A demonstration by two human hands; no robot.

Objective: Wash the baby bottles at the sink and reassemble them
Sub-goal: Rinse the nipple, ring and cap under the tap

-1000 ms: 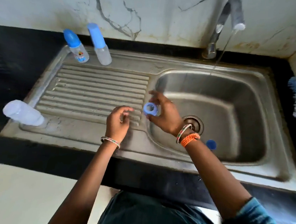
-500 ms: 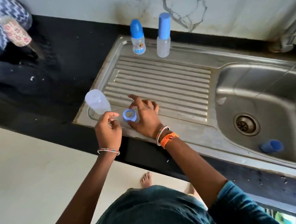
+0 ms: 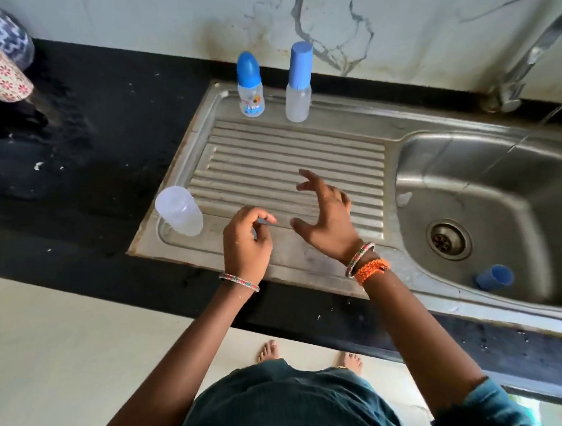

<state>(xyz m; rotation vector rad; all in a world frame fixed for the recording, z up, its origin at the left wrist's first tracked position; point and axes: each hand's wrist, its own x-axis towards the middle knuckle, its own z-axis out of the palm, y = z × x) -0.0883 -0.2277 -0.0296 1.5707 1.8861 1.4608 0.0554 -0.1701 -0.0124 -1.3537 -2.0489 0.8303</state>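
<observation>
The left hand (image 3: 247, 243), nearest the body, has its fingers curled in with thumb and forefinger pinching something small and pale that cannot be made out; it hovers over the front lip of the steel drainboard (image 3: 296, 160). Just right of it the right hand (image 3: 330, 223) is now spread wide and holds nothing, whereas half a second ago it pinched a blue collar ring; that ring is no longer visible, perhaps hidden under the left hand, so it has likely been set down or passed across. I judge this a break between rinsing and reassembly, with the ring the next part to fit. Just left of the left hand a clear bottle body (image 3: 178, 214) lies tipped at the drainboard's front corner, not touched. Well right of the open hand, a blue cap (image 3: 494, 277) lies on its side in the sink basin (image 3: 476, 153), near the drain (image 3: 449, 239). Beyond both hands, at the back of the drainboard, two capped bottles (image 3: 250, 84) stand upright side by side, apparently finished. A thin stream falls from the tap (image 3: 530, 57) at far right. Black counter (image 3: 95, 140) surrounds the sink, with cracked marble wall behind.
</observation>
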